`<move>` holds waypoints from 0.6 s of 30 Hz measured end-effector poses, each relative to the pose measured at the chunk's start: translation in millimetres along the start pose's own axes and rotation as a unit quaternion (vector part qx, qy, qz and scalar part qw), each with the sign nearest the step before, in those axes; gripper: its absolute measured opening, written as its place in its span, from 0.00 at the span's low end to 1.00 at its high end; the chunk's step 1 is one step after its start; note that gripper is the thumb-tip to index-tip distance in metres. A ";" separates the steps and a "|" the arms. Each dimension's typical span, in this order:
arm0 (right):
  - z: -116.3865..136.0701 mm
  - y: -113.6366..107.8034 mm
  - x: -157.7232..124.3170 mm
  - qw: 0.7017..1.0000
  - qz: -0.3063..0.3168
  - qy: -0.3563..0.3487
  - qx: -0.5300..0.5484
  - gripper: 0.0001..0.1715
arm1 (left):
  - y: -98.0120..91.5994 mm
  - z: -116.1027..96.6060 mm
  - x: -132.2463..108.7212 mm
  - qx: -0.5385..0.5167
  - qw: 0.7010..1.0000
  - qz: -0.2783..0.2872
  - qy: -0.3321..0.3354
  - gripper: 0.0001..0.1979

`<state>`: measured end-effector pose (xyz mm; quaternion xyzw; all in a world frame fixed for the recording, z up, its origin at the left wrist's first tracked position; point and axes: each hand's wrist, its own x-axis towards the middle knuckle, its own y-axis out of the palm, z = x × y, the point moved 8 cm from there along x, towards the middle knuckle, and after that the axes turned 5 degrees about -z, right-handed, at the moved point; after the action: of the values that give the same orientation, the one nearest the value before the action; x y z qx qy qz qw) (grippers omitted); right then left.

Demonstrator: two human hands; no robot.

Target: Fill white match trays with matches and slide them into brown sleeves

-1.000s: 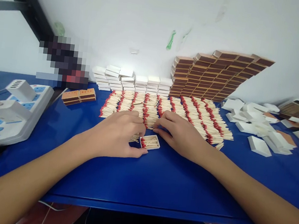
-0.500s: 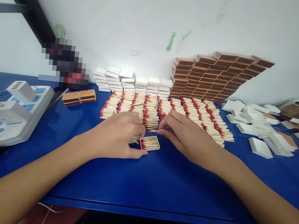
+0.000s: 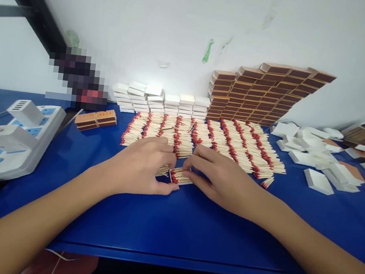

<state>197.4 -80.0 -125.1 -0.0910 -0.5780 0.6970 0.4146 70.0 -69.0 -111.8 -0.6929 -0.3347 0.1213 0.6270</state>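
Note:
A small white tray of red-tipped matches point(image 3: 178, 177) lies on the blue table. My left hand point(image 3: 144, 165) curves around its left end, thumb and fingers apart, with some loose matches under the palm. Over the tray's right part is my right hand point(image 3: 214, 173), its thumb and index finger pinched together; whatever is between the fingertips is too small to make out. Behind both hands, long rows of matches point(image 3: 183, 143) are spread side by side.
White trays point(image 3: 171, 100) and brown matchboxes point(image 3: 259, 95) stand stacked along the wall. White trays point(image 3: 319, 181) lie heaped at the right. A tied matchbox bundle point(image 3: 97, 120) and a power strip point(image 3: 42, 136) are at the left.
My right hand has moved left and slightly down, from beside the matches onto the tray. A few matches at the right of the rows are now uncovered. My left hand has hardly moved.

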 end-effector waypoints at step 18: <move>-2.5 0.6 4.2 1.000 -0.014 0.008 -0.018 0.08 | -1.7 -2.7 1.9 0.006 1.000 0.003 0.002 0.15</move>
<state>196.0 -75.4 -124.9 -0.0961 -0.5880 0.6801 0.4271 72.4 -70.0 -109.2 -0.6906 -0.3300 0.1237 0.6316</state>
